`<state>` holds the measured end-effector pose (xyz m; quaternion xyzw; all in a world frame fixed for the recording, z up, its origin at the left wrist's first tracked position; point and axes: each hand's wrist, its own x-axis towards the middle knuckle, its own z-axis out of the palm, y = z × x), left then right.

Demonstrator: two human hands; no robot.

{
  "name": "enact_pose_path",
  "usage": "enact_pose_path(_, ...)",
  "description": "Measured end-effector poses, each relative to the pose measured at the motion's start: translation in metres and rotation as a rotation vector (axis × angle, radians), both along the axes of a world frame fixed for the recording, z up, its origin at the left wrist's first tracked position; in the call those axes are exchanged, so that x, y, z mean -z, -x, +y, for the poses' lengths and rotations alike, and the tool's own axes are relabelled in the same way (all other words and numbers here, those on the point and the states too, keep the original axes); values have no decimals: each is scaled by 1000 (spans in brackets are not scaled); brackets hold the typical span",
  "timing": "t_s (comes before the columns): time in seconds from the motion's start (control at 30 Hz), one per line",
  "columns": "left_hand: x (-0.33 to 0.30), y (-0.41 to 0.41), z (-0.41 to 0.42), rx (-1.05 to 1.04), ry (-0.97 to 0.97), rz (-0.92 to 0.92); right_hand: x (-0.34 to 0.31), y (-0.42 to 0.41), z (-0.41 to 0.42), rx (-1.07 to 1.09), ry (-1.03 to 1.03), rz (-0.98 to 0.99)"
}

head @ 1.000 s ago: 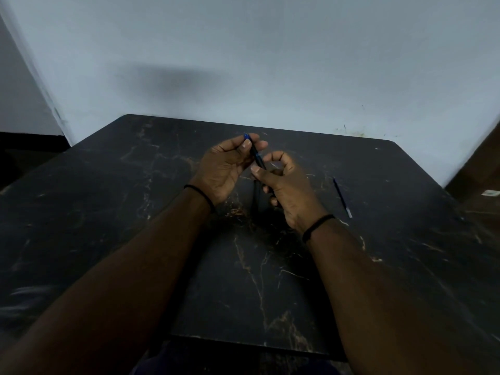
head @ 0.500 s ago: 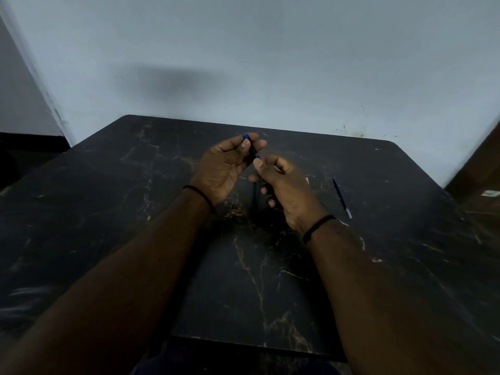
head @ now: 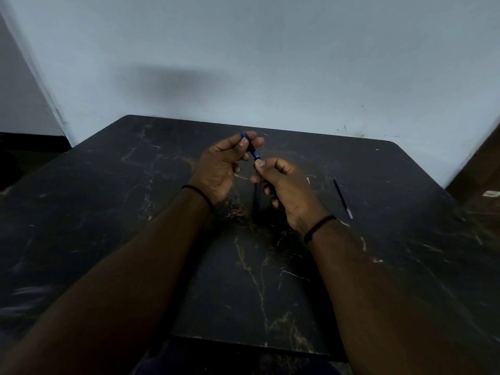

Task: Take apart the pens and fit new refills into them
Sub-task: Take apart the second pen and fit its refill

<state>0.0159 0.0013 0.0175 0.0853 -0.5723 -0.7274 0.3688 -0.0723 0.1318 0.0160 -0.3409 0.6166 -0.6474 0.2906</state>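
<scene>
- Across the dark marbled tabletop (head: 108, 212), a loose refill (head: 342, 198) is lying well right of the hands.
- Left hand (head: 221, 169) and right hand (head: 286, 190) are both pinching one blue pen (head: 252, 149), held above the tabletop.
- Pen's long axis is running diagonally, far end pointing up-left.
- Step judged: unscrewing the barrel; next, pulling halves apart.

gripping a blue pen (head: 252, 149) at its far end with left hand (head: 221, 169) and near end with right hand (head: 286, 190) (above dark marbled table (head: 108, 212)); loose refill (head: 342, 198) lying right.
</scene>
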Motion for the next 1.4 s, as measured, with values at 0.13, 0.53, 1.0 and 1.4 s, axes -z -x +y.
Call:
enact_pose_path(0.13,0,-1,0,-2,-9,-2,0,0,1,-19,-15,-15)
enact_pose_path(0.53,0,-1,1,8,5,-8,-3,-1,3,13,14,1)
enact_pose_path(1.0,-2,-3,4,-33,1,-13,-2,1,1,5,33,60)
enact_pose_path(1.4,-4,-3,-2,-125,-83,56,-3,-1,6,38,-1,154)
